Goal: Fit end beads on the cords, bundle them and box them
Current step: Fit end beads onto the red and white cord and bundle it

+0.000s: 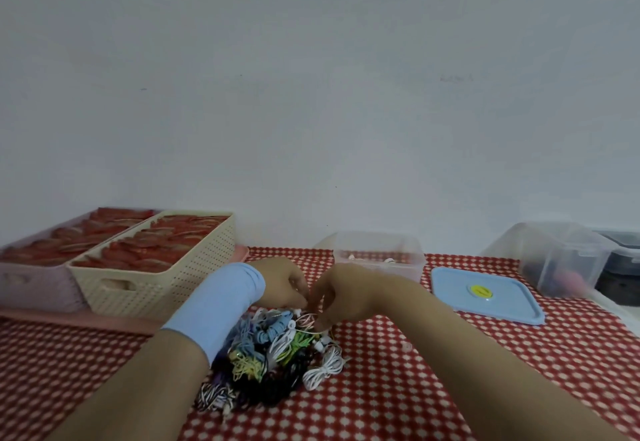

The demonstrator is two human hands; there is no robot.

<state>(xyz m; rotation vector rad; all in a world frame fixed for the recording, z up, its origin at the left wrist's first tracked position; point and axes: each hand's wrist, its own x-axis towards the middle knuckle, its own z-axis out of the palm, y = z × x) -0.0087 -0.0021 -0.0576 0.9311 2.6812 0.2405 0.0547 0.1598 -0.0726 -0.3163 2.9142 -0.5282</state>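
A heap of coloured cord bundles in blue, white, yellow, black and purple lies on the red checked tablecloth in front of me. My left hand, with a light blue band round the wrist, and my right hand meet at the far edge of the heap. The fingers of both hands are curled and pinch a thin pale cord. Small white end beads lie among the cords. Whether a bead is between my fingertips is too small to tell.
A clear plastic box stands just behind my hands, its blue lid flat to the right. Two baskets full of red items, cream and pink, stand at the left. More clear containers sit at the far right.
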